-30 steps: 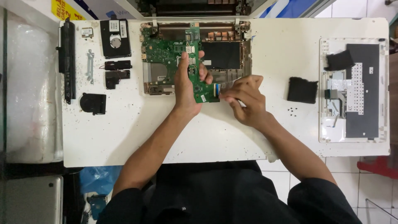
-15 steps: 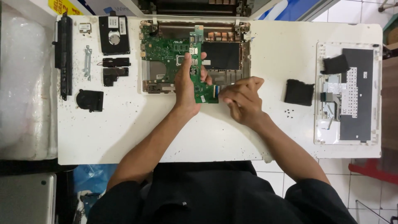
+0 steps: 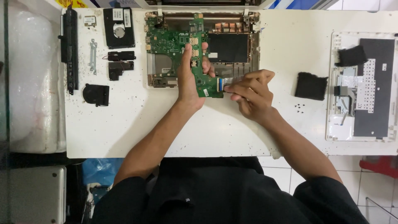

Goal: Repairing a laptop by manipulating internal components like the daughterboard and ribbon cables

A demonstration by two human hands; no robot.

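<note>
Little is changed since the earlier frame: the green circuit board is kept lifted at the same tilt, and only the view itself is shifted slightly.

Nearest, the right hand (image 3: pixel 251 94) is pinched with thumb and forefinger on the flat ribbon cable (image 3: pixel 231 79) where it meets the lower corner of the green motherboard (image 3: pixel 195 54). The left hand (image 3: pixel 188 76) is closed around the board's narrow lower arm, thumb on one edge and fingers curled over the other, so that the board is held raised above the open laptop base (image 3: pixel 232 45), which lies on the white speckled table (image 3: pixel 137 124).

By the look of the layout, disassembly is judged well advanced. The long black battery (image 3: pixel 69 47), metal bracket (image 3: pixel 93 54), black hard drive (image 3: pixel 119 28), speaker modules (image 3: pixel 120 63) and round black fan (image 3: pixel 96 94) are already laid out to the left; a black foam pad (image 3: pixel 311 86), loose screws (image 3: pixel 299 108) and the white keyboard cover (image 3: pixel 360 85) are set aside to the right. Whether the ribbon is seated in its connector cannot be told.
</note>
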